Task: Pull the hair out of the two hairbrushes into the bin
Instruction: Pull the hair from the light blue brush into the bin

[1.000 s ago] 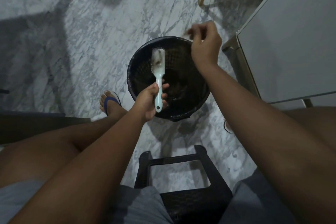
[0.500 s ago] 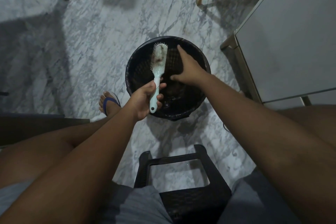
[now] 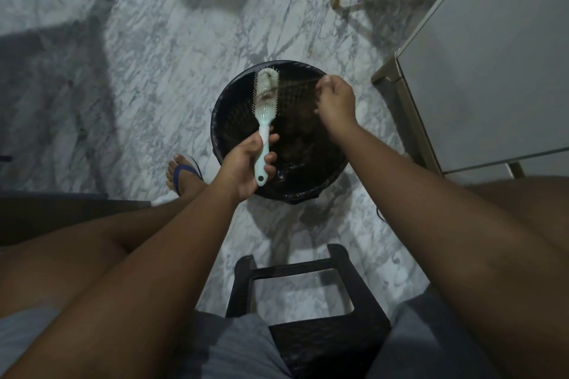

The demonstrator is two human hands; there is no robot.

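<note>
- Grip on the handle comes from the left hand [image 3: 246,163], fingers and thumb curled round the lower stem of the pale hairbrush [image 3: 266,92]. The brush stands roughly upright with its bristle face turned towards the camera; I judge this keeps the matted pad within reach of the other hand.
- Pinching falls to the right hand [image 3: 335,101], just right of the brush head. Its fingertips are pressed together on thin strands of hair [image 3: 300,82] that stretch back to the bristles. A greyish clump sits on the pad, so this brush looks only partly cleaned.
- Both hands hang above the open mouth of the black bin [image 3: 217,132], so whatever comes loose should drop inside. Dark tufts seem to lie at its bottom, though the dim light makes that uncertain.
- No second hairbrush is in view.
- Room for the pull lies to the right and far side, but the right hand is over the bin's far right rim. A longer draw could carry hair past the rim onto the marble floor [image 3: 138,71]. The grey cabinet [image 3: 492,71] stands further right.
- On the near side, a black stool [image 3: 323,344] sits between the knees. A foot in a blue sandal [image 3: 184,174] rests left of the bin. Both are apart from the hands.
</note>
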